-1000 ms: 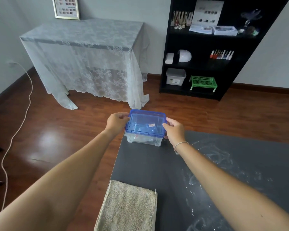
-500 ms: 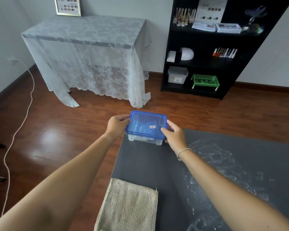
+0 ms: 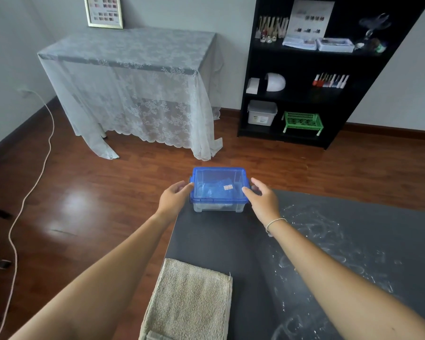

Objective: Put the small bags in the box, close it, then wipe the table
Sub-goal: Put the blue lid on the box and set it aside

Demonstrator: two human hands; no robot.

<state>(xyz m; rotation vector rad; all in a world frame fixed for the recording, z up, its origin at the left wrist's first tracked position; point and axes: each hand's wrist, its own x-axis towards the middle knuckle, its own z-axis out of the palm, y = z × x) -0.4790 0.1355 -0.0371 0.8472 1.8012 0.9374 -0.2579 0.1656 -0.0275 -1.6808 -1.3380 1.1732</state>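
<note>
Your clear plastic box (image 3: 218, 206) sits at the far left corner of the dark table (image 3: 231, 241), its blue lid (image 3: 219, 184) already seated on top. Something bluish shows through the lid, probably the small bags, though you cannot make them out clearly.

Your left hand (image 3: 173, 198) is at the box's left end with fingers loosely curled, fingertips at or just off the lid rim. Your right hand (image 3: 261, 200) mirrors it at the right end, fingers spread and half open. Neither hand grips anything firmly; whether they touch the lid is hard to tell.

Treat the box as light and rigid, with smooth walls that will slide easily on the tabletop, especially this close to the edge. If a latch still needs pressing, steady it from both short ends and push down on the lid rim, not its thin, flexible centre.

What looks left is the wiping: white powdery smears (image 3: 329, 241) cover the right part of the table. The folded beige towel (image 3: 189, 298) lies at the near left edge, well apart from the box. It is soft and limp, so grab it by the thick folded middle.
</note>
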